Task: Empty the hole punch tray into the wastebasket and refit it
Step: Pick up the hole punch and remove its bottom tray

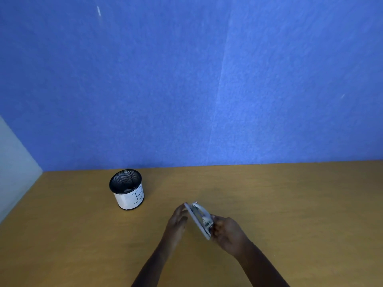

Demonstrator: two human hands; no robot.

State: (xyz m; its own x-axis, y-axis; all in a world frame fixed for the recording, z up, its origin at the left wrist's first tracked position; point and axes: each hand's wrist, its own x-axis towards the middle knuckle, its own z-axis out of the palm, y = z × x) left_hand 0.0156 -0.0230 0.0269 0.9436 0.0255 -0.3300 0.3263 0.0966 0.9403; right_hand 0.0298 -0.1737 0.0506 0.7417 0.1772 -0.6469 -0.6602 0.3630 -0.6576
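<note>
A small white hole punch (202, 218) is held tilted on its side above the wooden desk, its flat base tray (193, 219) facing left. My right hand (227, 235) grips the punch body from the right. My left hand (177, 222) rests flat against the tray side with its fingers stretched out. Whether the tray is attached or loose is hidden by the blur. The wastebasket (126, 189) is a small black mesh cup with a white paper band. It stands upright to the far left of my hands, apart from them.
The wooden desk (290, 204) runs wide to the right and left. A blue partition wall (186, 79) closes the back edge. A pale side panel (14, 168) stands at the left.
</note>
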